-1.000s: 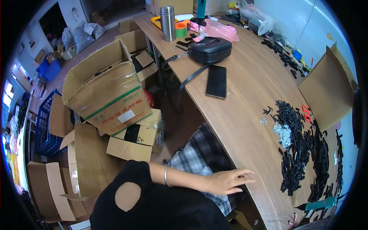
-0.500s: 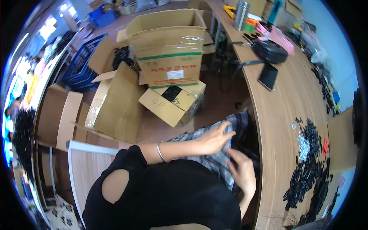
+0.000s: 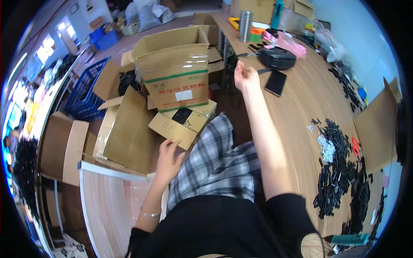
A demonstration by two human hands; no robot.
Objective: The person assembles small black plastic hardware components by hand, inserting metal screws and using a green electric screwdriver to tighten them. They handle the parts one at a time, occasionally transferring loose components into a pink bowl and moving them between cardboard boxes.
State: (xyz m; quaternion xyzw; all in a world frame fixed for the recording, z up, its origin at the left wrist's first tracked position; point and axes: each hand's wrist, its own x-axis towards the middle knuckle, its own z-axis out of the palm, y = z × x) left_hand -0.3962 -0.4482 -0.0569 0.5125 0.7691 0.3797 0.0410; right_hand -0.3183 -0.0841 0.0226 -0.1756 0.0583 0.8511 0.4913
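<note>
My left hand (image 3: 167,162) is open, fingers spread, beside my knee in plaid trousers (image 3: 208,148) and in front of a small taped carton (image 3: 176,129). It holds nothing. Stretched forward, my right hand (image 3: 246,77) is at the left edge of the wooden table (image 3: 297,142). Its fingers are loosely bent and apart, and I see nothing held in them. Just beyond it lies a black bag (image 3: 277,58), whose strap (image 3: 265,70) passes close behind the hand. A black phone (image 3: 275,83) rests to the right of that hand.
A tall open carton (image 3: 174,84) stands on the small one; another open carton (image 3: 131,133) is to its left. On the table are a steel flask (image 3: 245,26), a pink plastic bag (image 3: 290,44), black pieces (image 3: 333,185), small silvery pieces (image 3: 327,149) and red scissors (image 3: 355,146).
My hands, close together over my lap before, are now apart. The right one has reached forward to the table edge near the bag; the left has moved left beside my knee. My view has shifted.
</note>
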